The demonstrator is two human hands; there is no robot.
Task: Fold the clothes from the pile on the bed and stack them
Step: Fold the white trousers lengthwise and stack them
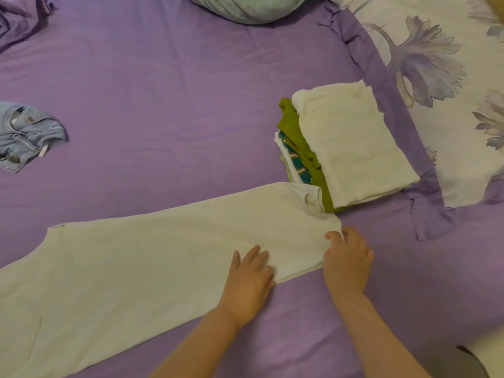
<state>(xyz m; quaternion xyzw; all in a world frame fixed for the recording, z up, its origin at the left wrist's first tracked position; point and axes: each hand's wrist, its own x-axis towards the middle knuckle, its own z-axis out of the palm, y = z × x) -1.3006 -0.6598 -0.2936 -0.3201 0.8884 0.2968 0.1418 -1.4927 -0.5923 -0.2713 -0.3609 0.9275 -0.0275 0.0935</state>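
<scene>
Your bed with the smooth purple sheet [177, 105] carried long white trousers [136, 255] laid flat, a stack of folded clothes topped in white [351, 143], crumpled pale-blue denim [27, 135], a floral pillow [450, 77] and a mint-green cushion [245, 6].

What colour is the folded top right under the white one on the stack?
Olive green, seen in the head view.

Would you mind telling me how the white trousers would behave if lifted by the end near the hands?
The white trousers lie thin and flat, so they would likely droop limply. They look light. The long leg would probably drag over the sheet unless gathered first.
</scene>
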